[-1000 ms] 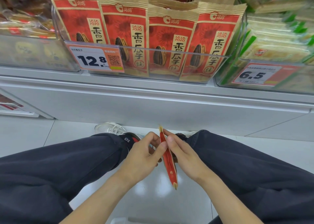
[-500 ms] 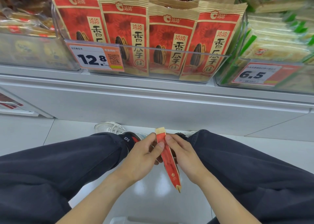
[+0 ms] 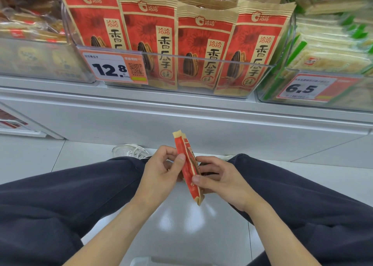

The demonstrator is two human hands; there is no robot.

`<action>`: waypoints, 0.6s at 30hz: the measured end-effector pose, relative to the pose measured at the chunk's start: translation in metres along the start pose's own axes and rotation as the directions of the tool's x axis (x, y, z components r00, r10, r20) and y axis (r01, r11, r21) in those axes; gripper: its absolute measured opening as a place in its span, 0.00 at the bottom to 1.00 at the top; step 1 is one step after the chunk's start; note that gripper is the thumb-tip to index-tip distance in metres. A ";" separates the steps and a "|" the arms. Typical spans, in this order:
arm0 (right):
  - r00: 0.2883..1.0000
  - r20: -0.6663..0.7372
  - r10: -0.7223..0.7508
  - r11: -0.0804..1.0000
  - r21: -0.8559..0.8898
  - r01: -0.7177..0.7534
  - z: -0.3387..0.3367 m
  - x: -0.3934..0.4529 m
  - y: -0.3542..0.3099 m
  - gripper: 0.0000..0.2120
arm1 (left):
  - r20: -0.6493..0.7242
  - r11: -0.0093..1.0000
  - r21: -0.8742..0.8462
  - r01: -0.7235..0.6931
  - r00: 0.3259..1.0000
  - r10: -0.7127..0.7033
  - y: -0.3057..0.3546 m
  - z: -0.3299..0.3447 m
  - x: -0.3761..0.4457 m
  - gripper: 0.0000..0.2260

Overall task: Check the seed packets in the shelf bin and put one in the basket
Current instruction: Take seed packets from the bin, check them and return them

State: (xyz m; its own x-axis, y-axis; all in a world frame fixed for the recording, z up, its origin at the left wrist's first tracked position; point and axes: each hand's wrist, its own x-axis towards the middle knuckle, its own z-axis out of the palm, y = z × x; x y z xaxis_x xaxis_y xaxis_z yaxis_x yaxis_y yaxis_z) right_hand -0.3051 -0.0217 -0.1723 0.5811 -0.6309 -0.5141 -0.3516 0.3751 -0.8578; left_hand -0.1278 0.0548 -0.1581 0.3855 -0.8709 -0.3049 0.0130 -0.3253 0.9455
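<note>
A red and tan seed packet (image 3: 187,164) stands almost edge-on between my knees, low over the floor. My left hand (image 3: 161,173) pinches its left face near the top with thumb and fingers. My right hand (image 3: 220,180) grips its right side lower down, thumb on the red face. Above, a clear shelf bin (image 3: 212,60) holds several more of the same red seed packets (image 3: 203,45), upright in rows. A pale rim at the bottom edge of the view may be the basket (image 3: 145,260); little of it shows.
An orange price tag reading 12.8 (image 3: 114,68) hangs on the bin's front. A neighbouring bin on the right holds green and cream packets (image 3: 331,49) with a 6.5 tag. Another bin stands on the left. My dark-trousered legs flank the glossy floor; a white shoe (image 3: 131,150) shows.
The held packet has turned from fully edge-on, so a little of its printed face shows. My right hand has slid lower on it. Both hands have kept hold.
</note>
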 end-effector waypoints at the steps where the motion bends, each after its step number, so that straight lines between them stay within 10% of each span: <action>1: 0.999 -0.030 0.014 0.998 0.056 -0.013 0.001 0.000 -0.002 0.24 | 0.043 1.000 0.003 0.019 0.999 -0.019 -0.001 0.000 0.000 0.05; 8: 0.982 -0.183 0.043 0.981 0.196 -0.006 0.003 0.001 -0.005 0.27 | 0.386 0.946 0.314 0.078 0.900 -0.202 -0.005 0.006 -0.011 0.05; 18: 0.983 -0.185 0.016 0.976 0.217 0.025 0.006 0.001 -0.004 0.31 | 0.393 0.956 0.273 0.105 0.895 -0.211 0.000 0.002 -0.008 0.06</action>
State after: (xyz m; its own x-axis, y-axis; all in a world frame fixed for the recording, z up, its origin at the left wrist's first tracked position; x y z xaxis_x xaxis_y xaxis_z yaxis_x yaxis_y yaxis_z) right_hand -0.2986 -0.0204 -0.1692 0.4296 -0.7394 -0.5185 -0.1695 0.4979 -0.8505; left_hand -0.1330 0.0604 -0.1559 -0.0206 -0.8559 -0.5168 -0.1994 -0.5030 0.8410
